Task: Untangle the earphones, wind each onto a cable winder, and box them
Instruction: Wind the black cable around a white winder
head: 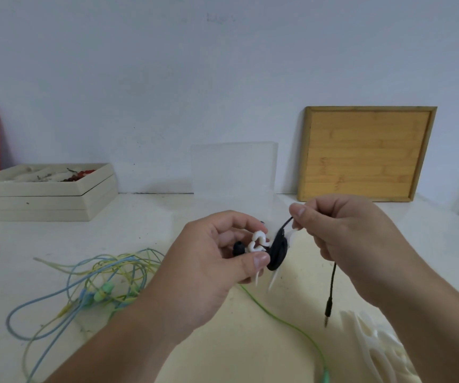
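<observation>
My left hand point(211, 261) grips a white cable winder point(258, 241) with black earphone cable point(278, 251) coiled round it; a black earbud point(239, 247) shows by my fingers. My right hand point(344, 239) pinches the black cable just above the coil, and its tail with the jack plug point(328, 308) hangs down below that hand. A tangle of blue, yellow and green earphones point(95, 288) lies on the table at the left. A clear plastic box point(234, 172) with its lid up stands behind my hands.
More white cable winders point(374, 346) lie at the lower right. A green cable point(283, 316) runs across the table toward the bottom edge. A beige tray box point(43, 192) stands at the back left, and a wooden board point(366, 153) leans on the wall.
</observation>
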`<state>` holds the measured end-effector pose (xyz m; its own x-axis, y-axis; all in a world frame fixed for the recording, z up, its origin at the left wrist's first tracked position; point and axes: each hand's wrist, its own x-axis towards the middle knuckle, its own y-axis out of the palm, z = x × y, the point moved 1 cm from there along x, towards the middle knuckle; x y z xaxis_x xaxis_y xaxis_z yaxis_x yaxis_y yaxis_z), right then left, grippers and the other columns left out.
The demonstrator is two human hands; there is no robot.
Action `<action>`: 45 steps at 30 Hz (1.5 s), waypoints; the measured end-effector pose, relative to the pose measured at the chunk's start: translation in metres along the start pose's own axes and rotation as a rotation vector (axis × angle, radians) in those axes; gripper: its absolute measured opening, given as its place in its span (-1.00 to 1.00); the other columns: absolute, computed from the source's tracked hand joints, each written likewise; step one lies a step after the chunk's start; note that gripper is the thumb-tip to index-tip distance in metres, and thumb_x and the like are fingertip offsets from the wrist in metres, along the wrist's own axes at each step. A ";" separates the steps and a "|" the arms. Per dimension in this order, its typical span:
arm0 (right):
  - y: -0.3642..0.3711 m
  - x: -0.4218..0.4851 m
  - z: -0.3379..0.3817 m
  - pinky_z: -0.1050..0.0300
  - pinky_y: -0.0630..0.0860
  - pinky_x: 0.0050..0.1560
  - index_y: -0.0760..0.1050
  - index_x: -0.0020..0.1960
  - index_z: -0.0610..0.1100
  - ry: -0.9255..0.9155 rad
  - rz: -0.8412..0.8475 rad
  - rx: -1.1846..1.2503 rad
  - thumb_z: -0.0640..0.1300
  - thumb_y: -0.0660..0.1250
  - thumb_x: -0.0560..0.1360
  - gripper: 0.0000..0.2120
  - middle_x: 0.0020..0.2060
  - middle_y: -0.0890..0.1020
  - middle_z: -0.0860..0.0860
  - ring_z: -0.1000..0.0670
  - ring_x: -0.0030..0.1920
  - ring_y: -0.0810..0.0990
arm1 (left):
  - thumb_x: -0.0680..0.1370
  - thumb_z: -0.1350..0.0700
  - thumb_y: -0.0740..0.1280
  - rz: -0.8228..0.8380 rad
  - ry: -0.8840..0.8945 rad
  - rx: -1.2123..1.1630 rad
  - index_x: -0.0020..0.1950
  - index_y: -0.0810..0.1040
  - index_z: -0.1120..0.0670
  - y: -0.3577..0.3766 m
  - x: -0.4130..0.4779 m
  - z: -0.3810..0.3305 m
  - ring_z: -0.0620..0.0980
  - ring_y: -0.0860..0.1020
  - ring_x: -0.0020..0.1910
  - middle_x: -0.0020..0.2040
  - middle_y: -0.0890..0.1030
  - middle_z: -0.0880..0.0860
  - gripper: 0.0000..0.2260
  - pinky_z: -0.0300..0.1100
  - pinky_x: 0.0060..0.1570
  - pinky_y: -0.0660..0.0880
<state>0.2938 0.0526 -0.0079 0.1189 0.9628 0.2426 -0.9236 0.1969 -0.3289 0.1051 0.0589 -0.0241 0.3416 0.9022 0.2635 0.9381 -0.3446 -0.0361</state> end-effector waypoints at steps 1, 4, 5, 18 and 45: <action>0.000 0.001 -0.001 -0.04 0.20 -0.24 0.62 -0.25 -0.10 0.008 -0.002 0.010 0.07 0.38 0.52 -0.72 -0.40 0.27 -0.13 -0.16 -0.34 0.18 | 0.45 0.43 0.43 -0.013 -0.006 -0.026 -0.05 0.66 0.13 0.000 0.000 -0.001 0.00 0.59 -0.32 -0.22 0.68 0.10 -0.78 -0.24 -0.30 0.54; -0.003 0.003 -0.002 -0.04 0.20 -0.22 0.61 -0.28 -0.11 0.031 -0.015 0.057 0.05 0.38 0.52 -0.70 -0.44 0.30 -0.08 -0.13 -0.34 0.20 | 0.44 0.42 0.43 -0.031 -0.026 -0.074 -0.11 0.66 0.09 0.002 0.000 -0.003 0.00 0.61 -0.32 -0.22 0.68 0.09 -0.77 -0.20 -0.25 0.59; -0.004 0.003 -0.002 -0.04 0.19 -0.24 0.60 -0.31 -0.11 0.034 -0.022 0.074 0.03 0.38 0.53 -0.70 -0.48 0.30 -0.01 -0.10 -0.37 0.21 | 0.44 0.42 0.43 -0.037 -0.035 -0.079 -0.11 0.66 0.08 0.002 -0.001 -0.003 0.01 0.61 -0.32 -0.21 0.69 0.09 -0.77 -0.18 -0.24 0.59; 0.011 0.000 -0.004 0.11 0.12 -0.39 0.58 -0.41 -0.08 0.140 0.203 0.097 -0.30 0.26 0.56 -0.61 -0.52 0.31 0.02 0.03 -0.47 0.18 | 0.32 0.31 0.46 0.086 0.000 -0.161 -0.12 0.70 0.04 0.006 -0.003 -0.003 0.00 0.63 -0.24 -0.18 0.70 0.09 -0.77 -0.21 -0.20 0.59; 0.013 -0.010 0.006 0.17 0.15 -0.41 0.63 -0.25 -0.17 -0.023 0.420 0.050 -0.12 0.26 0.62 -0.68 -0.50 0.31 0.03 0.04 -0.45 0.20 | 0.41 0.36 0.50 -0.158 0.052 0.211 -0.13 0.63 -0.03 -0.011 0.008 0.010 0.01 0.59 -0.26 -0.19 0.66 0.09 -0.72 -0.14 -0.16 0.54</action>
<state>0.2783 0.0443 -0.0087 -0.2790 0.9531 0.1174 -0.9069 -0.2213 -0.3586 0.0983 0.0723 -0.0316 0.1912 0.9240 0.3312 0.9728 -0.1334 -0.1894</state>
